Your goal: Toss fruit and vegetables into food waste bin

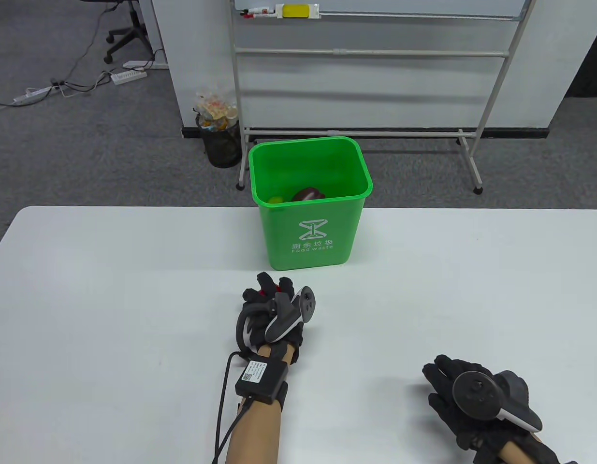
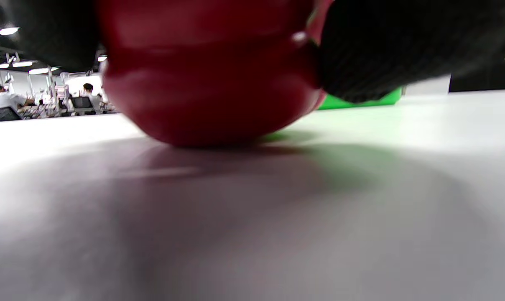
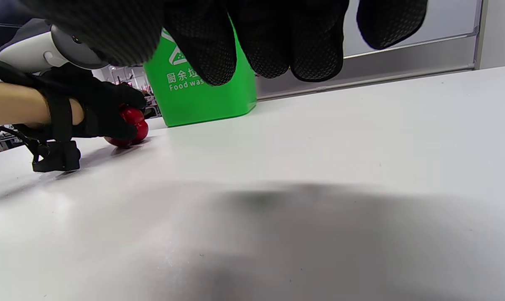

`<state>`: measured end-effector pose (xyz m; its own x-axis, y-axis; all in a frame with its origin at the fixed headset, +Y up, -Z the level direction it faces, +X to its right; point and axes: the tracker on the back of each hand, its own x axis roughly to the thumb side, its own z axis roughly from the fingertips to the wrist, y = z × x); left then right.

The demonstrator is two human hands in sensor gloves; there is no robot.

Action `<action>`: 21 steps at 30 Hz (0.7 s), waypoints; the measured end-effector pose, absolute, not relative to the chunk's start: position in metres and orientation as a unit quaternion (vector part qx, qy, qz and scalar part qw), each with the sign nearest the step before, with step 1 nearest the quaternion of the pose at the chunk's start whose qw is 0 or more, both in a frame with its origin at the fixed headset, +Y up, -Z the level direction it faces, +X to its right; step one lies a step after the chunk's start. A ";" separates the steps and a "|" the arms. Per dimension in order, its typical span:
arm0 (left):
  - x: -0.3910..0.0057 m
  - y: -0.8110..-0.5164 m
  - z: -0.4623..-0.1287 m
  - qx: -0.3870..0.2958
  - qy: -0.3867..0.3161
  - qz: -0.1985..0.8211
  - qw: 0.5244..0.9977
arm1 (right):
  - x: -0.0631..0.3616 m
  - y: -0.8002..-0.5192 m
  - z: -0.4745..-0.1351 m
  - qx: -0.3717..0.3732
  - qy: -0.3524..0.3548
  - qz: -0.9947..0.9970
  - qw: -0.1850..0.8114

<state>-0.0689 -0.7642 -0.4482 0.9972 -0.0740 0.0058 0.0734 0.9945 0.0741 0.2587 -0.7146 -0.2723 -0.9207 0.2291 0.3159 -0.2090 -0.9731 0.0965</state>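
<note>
Bin (image 1: 308, 227) stands on bench (image 1: 109, 290) at far edge, centre. In bin: two items (image 1: 308, 194), low at near wall. Left hand (image 1: 274, 314) just before bin, fingers (image 1: 264, 282) over pepper (image 3: 131, 125), which sits on bench. Right hand (image 1: 477, 401) near front edge, well right of left hand, fingers (image 3: 210, 46) off bench. Behind bench, on floor: basket (image 1: 223, 140) left of whiteboard stand (image 1: 366, 72).
</note>
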 end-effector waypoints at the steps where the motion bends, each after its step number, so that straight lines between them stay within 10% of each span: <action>1: -0.071 -0.763 -0.447 0.048 -0.008 -0.029 0.998 | 0.259 -0.715 -0.272 0.165 0.030 0.979 0.113; 13: -0.104 -0.747 -0.422 0.044 -0.022 0.188 0.981 | 0.258 -0.716 -0.272 0.166 0.035 0.979 0.109; 21: -0.107 -0.773 -0.383 -0.157 -0.084 0.541 0.822 | 0.258 -0.717 -0.272 0.168 0.038 0.979 0.105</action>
<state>-0.1072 -0.7734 -0.3834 0.4016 0.9152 -0.0323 -0.8626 0.3662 -0.3489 0.2576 -0.7173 -0.2721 -0.9215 0.2186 0.3211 -0.1932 -0.9751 0.1093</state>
